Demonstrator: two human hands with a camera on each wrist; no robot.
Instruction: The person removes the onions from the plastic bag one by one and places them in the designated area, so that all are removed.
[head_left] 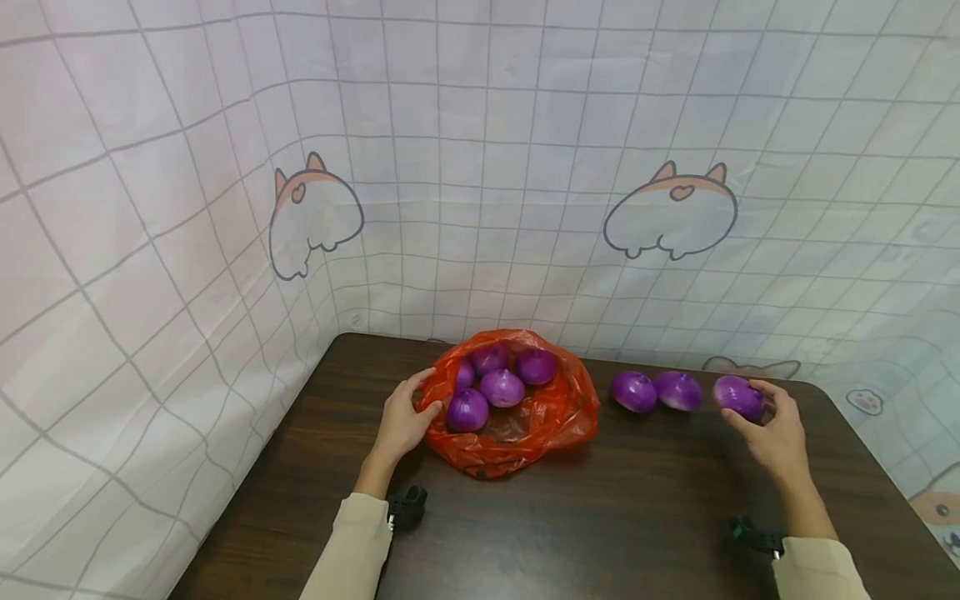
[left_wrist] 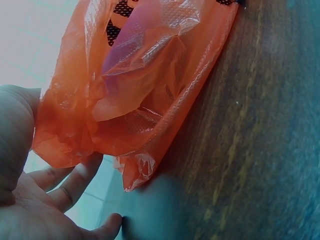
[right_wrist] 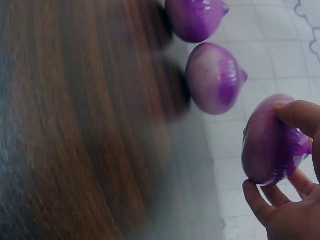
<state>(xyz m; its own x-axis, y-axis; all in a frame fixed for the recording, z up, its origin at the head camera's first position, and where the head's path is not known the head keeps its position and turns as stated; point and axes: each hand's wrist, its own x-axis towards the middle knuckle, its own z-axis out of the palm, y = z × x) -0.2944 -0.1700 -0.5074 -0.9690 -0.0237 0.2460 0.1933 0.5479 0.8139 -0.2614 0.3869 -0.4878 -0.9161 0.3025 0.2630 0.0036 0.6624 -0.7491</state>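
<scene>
A red plastic bag [head_left: 555, 429] stands with its mouth spread, several purple onions [head_left: 502, 388] inside it. My left hand [head_left: 401, 421] pinches the bag's left rim between thumb and fingers; the left wrist view shows the bag [left_wrist: 140, 125] and the hand [left_wrist: 45, 200] at its edge. On the right, my right hand [head_left: 780, 433] grips a purple onion [head_left: 738, 397], which shows in the right wrist view as an onion [right_wrist: 272, 145] between thumb and fingertips of the hand [right_wrist: 295, 215]. Left of it, two onions [head_left: 633, 392] [head_left: 678, 391] sit side by side.
The dark wooden table [head_left: 600, 517] meets a white grid-patterned cloth [head_left: 480, 208] at its back and left. Each wrist wears a small black device, seen at the left wrist [head_left: 407, 508] and the right wrist [head_left: 756, 536].
</scene>
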